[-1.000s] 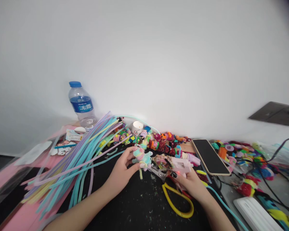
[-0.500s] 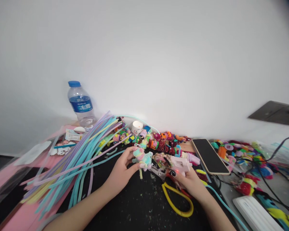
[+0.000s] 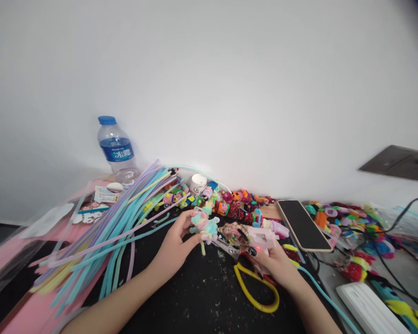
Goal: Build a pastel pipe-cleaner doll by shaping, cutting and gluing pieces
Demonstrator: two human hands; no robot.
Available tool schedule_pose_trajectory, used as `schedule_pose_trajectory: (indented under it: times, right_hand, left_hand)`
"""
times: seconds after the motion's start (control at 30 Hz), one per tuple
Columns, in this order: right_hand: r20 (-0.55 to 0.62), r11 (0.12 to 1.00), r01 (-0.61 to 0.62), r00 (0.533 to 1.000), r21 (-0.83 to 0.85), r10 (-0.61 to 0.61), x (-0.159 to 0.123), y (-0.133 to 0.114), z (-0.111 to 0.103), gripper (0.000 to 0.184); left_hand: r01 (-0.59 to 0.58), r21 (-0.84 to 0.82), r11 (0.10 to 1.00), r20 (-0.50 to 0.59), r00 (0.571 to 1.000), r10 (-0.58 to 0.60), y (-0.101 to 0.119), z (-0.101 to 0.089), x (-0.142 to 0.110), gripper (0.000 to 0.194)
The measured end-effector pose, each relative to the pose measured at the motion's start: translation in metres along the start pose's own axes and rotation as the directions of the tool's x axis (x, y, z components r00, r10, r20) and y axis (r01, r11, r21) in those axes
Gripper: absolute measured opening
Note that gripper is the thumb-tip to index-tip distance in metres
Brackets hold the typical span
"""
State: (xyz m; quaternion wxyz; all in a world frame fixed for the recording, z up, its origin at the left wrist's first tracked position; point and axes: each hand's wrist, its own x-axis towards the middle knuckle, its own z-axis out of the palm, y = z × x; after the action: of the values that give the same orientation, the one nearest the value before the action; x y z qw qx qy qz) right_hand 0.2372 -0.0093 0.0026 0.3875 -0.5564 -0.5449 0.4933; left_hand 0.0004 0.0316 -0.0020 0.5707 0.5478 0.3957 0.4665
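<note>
Between the thumb and fingers of my left hand (image 3: 179, 241) is a small pastel pipe-cleaner figure (image 3: 205, 225) in pink, yellow and mint, a short yellow end hanging below it. My right hand (image 3: 270, 260) is wrapped round a pale pink hot glue gun (image 3: 261, 237) with a small red light. Fuzz and bits coat the gun's front end, which points left and lies close to the figure; whether they touch I cannot tell. Under the gun lie scissors with yellow-lined handles (image 3: 257, 297), their blades toward the figure and partly covered.
Left of my hands spreads a bundle of pastel pipe cleaners (image 3: 121, 232), with a water bottle (image 3: 117, 153) behind. Finished fuzzy figures (image 3: 233, 208) line the wall beside a paper cup (image 3: 198, 183). To the right are a phone (image 3: 304, 225), black cables (image 3: 376, 246) and a white box-shaped device (image 3: 364, 306).
My left hand and the figure have shifted very slightly left and up. My right hand keeps its hold on the glue gun almost in place.
</note>
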Motion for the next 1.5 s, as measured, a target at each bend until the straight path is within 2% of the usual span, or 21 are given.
schedule_pose_trajectory:
  times: [0.23,0.53,0.93,1.1,1.5]
  right_hand:
    - [0.071,0.999,-0.032,0.997,-0.019,0.034,-0.0006,-0.0039,-0.0009,0.052]
    - [0.158,0.998,-0.009,0.987,-0.059,0.018,0.0025,-0.0004,-0.0053,0.052]
    - [0.146,0.998,-0.018,0.989,-0.067,0.027,0.0021,0.0004,-0.0048,0.050]
    - [0.103,0.999,-0.008,0.995,-0.042,0.012,0.0018,0.0007,-0.0036,0.051]
    - [0.075,1.000,-0.019,0.997,-0.001,0.019,0.0034,0.0026,-0.0021,0.042]
  left_hand:
    - [-0.007,0.015,1.000,0.003,1.000,0.007,-0.0014,0.0003,-0.0006,0.036]
    - [-0.009,0.042,0.999,0.008,1.000,0.009,-0.0001,-0.0006,-0.0007,0.036]
    - [-0.010,0.029,1.000,0.009,1.000,0.009,-0.0016,0.0001,0.0011,0.037]
    - [-0.009,0.031,0.999,0.011,1.000,0.009,-0.0027,-0.0009,0.0007,0.036]
    - [0.002,0.027,1.000,0.022,1.000,-0.002,-0.0032,-0.0009,-0.0004,0.038]
